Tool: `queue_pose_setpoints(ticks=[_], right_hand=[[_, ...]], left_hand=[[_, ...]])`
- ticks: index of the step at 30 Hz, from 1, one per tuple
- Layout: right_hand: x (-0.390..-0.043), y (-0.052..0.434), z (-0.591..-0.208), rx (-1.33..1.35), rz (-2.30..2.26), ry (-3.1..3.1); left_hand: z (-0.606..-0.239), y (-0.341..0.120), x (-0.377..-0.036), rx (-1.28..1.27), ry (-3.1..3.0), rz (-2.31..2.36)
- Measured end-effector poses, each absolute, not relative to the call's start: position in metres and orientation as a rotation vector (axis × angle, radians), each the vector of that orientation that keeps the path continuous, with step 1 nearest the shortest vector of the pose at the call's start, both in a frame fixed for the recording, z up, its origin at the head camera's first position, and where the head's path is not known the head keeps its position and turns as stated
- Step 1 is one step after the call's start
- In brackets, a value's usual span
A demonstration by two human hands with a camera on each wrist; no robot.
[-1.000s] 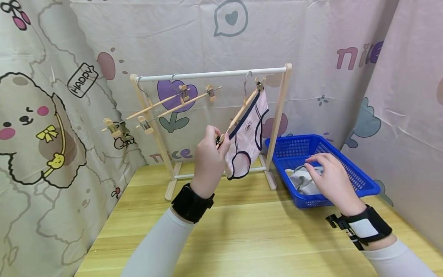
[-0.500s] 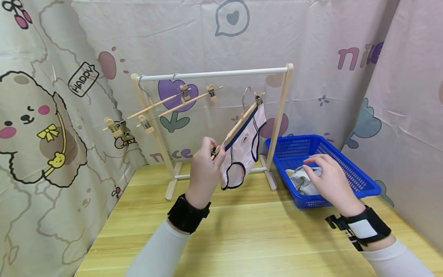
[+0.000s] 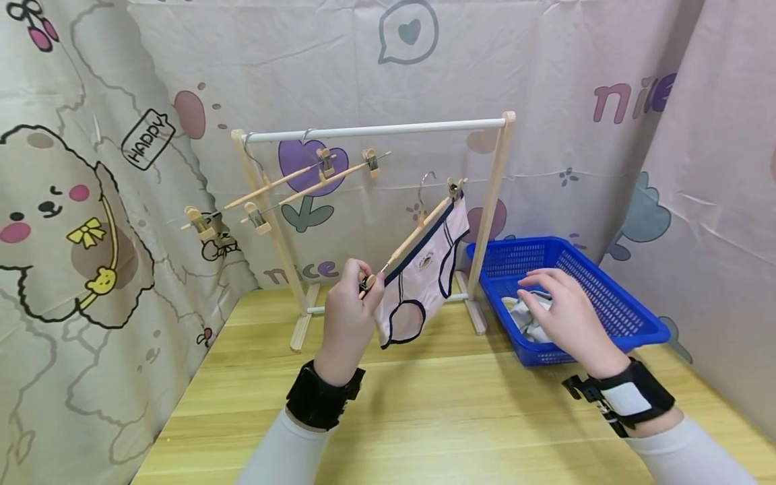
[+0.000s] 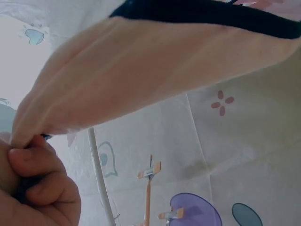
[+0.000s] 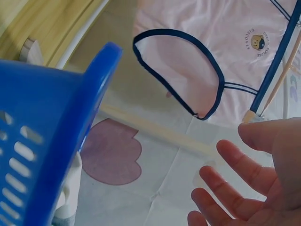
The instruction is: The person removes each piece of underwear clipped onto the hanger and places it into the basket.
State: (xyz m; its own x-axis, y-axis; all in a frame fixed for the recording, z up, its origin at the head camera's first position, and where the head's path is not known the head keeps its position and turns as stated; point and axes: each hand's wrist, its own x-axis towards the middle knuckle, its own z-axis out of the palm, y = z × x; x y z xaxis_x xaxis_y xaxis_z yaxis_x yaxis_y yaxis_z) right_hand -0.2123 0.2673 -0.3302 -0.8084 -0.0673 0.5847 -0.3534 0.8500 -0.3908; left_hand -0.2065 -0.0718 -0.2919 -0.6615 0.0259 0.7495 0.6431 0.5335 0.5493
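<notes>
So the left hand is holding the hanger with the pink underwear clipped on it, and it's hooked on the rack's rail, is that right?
Not quite. The left hand does hold the hanger with the pink underwear clipped on it, but the head view shows its hook in the air below the rail, not hooked on it.

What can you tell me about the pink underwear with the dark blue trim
The pink underwear with dark blue trim looks like soft cotton, with navy piping round the waistband and leg openings and a small printed emblem on the front. It hangs clipped to a tilted wooden clip hanger, off the rack's white rail. The left hand pinches the hanger's lower clip end. It hangs above the wooden table.
</notes>
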Motion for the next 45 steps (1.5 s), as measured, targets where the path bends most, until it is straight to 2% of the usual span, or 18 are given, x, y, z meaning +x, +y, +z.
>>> queue_pose_setpoints(ticks=[18,36,45], right_hand=[[-0.230,0.247,-0.319,0.405,0.688,-2.327],[-0.268,0.247,-0.261,0.656,0.752,-2.366],[-0.279,0.255,-0.251,0.688,0.885,-2.475]], left_hand=[[-0.302,-0.100,-0.211,-0.644,-2.086,-1.124],[-0.306,-0.111,-0.222,-0.752,-2.076,-1.118],[-0.305,-0.125,-0.232,-0.855,-2.059,-1.210]])
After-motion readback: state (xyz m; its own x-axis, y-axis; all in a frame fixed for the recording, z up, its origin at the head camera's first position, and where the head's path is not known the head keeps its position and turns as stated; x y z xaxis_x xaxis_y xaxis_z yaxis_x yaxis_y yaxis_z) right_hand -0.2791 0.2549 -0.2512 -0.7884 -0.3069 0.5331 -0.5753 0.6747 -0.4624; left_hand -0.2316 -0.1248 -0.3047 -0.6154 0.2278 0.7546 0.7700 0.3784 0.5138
